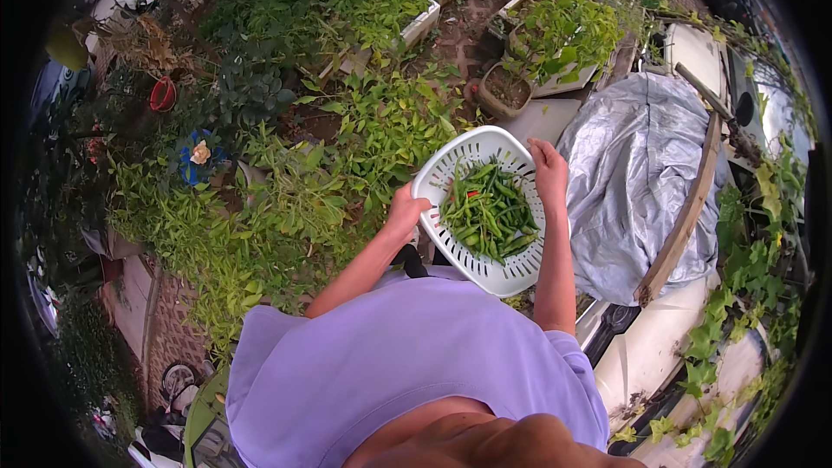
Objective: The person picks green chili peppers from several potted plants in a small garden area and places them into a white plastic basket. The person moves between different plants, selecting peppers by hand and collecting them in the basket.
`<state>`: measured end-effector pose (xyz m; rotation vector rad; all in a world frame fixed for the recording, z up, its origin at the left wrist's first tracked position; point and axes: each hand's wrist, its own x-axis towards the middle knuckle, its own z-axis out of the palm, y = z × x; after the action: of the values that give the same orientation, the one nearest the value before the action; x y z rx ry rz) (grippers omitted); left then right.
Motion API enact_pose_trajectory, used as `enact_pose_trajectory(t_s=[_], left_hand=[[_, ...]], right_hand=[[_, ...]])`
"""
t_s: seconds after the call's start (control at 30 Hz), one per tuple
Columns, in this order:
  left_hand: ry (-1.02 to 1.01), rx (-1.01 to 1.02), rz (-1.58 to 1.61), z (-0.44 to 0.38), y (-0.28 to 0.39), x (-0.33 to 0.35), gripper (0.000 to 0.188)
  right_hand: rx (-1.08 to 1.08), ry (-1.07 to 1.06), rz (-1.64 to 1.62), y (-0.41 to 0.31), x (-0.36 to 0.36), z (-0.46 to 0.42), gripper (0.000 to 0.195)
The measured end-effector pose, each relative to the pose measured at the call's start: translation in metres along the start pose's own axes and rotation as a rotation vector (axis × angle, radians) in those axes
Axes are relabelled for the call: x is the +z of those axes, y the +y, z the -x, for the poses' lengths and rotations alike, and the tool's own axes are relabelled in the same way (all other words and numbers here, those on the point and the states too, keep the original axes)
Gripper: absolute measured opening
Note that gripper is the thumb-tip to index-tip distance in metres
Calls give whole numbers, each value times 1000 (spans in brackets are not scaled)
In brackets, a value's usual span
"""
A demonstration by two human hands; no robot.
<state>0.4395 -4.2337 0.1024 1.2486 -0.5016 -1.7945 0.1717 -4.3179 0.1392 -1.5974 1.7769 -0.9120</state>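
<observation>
A white slotted plastic basket (484, 283) is tilted in front of my body, with a pile of green chili peppers (494, 214) inside. One red pepper (472, 194) shows among the green ones. My left hand (406, 211) grips the basket's left rim, thumb over the edge. At the opposite side, my right hand (549, 169) has its fingers curled beside the upper right rim. Whether those fingers touch the rim or pinch something small cannot be made out. The right forearm crosses in front of the basket's right side.
Leafy pepper plants (396, 123) grow ahead and to the left. A silver tarp (624, 182) lies on the right, with a wooden plank (682, 221) across it. A planter pot (504, 91) stands beyond the basket, near white foam boxes (421, 23). Vines (747, 273) trail at far right.
</observation>
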Motion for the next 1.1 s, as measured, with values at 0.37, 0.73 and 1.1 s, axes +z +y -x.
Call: enact_pose_trajectory(t_s=[0.37, 0.73, 1.1], left_hand=[[197, 120, 27, -106, 38, 81, 45], [315, 163, 156, -168, 90, 159, 42], [471, 242, 175, -197, 118, 158, 46]], right_hand=[[-204, 227, 193, 35, 11, -173, 23], [-169, 316, -225, 11, -21, -314, 35], [391, -643, -1730, 10, -29, -326, 63]])
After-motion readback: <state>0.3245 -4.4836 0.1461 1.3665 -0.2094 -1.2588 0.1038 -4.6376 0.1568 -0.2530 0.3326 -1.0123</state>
